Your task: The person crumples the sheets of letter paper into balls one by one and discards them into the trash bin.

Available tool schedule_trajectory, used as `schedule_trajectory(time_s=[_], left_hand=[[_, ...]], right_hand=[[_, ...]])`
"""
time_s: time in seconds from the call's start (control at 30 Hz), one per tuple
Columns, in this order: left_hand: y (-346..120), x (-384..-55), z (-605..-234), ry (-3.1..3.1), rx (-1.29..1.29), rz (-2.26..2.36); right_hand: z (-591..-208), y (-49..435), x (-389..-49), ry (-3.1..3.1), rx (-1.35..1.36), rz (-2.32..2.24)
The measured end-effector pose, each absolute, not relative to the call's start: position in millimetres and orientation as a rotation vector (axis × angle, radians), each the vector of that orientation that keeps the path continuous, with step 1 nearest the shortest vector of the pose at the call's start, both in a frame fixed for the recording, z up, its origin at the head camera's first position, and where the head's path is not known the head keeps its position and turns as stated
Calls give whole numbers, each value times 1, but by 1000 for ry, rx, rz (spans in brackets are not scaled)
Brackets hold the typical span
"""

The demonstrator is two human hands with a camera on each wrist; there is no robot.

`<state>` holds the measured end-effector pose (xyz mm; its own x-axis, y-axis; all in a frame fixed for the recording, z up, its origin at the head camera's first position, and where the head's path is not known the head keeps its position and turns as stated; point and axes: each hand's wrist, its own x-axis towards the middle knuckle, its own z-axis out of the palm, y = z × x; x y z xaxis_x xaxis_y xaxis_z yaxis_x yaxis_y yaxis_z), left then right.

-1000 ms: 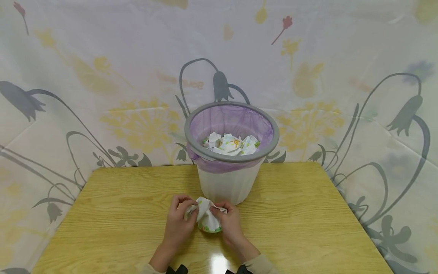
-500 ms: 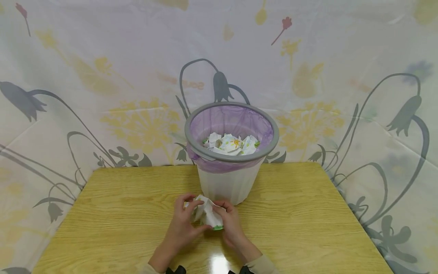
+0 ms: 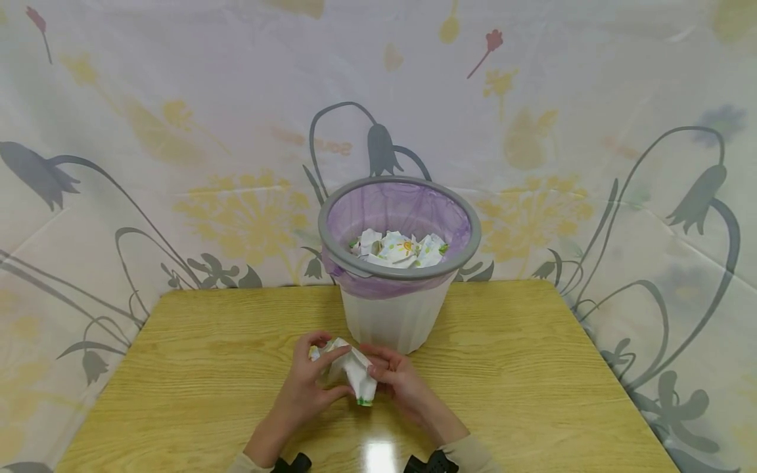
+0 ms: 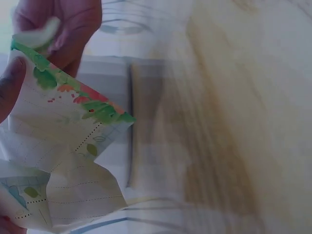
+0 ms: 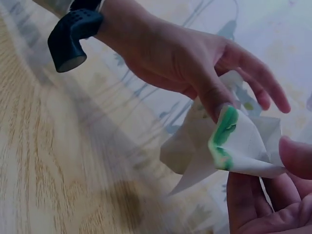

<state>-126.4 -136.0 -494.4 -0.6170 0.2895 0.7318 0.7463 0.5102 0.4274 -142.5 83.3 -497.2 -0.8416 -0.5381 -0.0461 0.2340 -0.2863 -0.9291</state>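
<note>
A crumpled white paper sheet [image 3: 357, 373], printed with green leaves and red and orange flowers, is held between both hands just above the table. The left hand [image 3: 303, 384] grips its left side, fingers bent behind and thumb low in front. On the right, the right hand [image 3: 399, 379] pinches the edge between thumb and fingers. In the right wrist view the paper [image 5: 243, 144] has a green-printed edge folded over near the left thumb. The left wrist view shows its creased, dotted face [image 4: 73, 126] spread out; part of the fingers is hidden behind it.
Just beyond the hands stands a white bin [image 3: 387, 322] with a grey rim [image 3: 402, 273] and a purple liner [image 3: 387, 200]. Several crumpled papers [image 3: 397, 249] lie inside. The wooden table [image 3: 520, 368] ends at a flower-printed cloth [image 3: 248, 98].
The left hand has shifted its hold, its thumb now spread lower. The paper has been turned and bunched smaller, moving slightly left. The right hand has changed its grip along the edge.
</note>
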Motion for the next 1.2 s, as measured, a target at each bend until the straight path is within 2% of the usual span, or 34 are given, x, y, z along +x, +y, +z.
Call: schedule_trajectory(time_s=[0.4, 0.9, 1.0, 1.2], left_hand=[[-134, -123, -492, -2104, -843, -1371], [-123, -120, -488, -2092, -790, -1493], [-117, -115, -475, -2065, -764, -1480], [-118, -118, -486, -2046, -699, -1513]], right_hand=[[-498, 77, -140, 1468, -394, -2184], [-491, 67, -136, 1596, -260, -2279], [-491, 65, -135, 1604, -249, -2293], [-490, 65, -134, 1620, -282, -2279]])
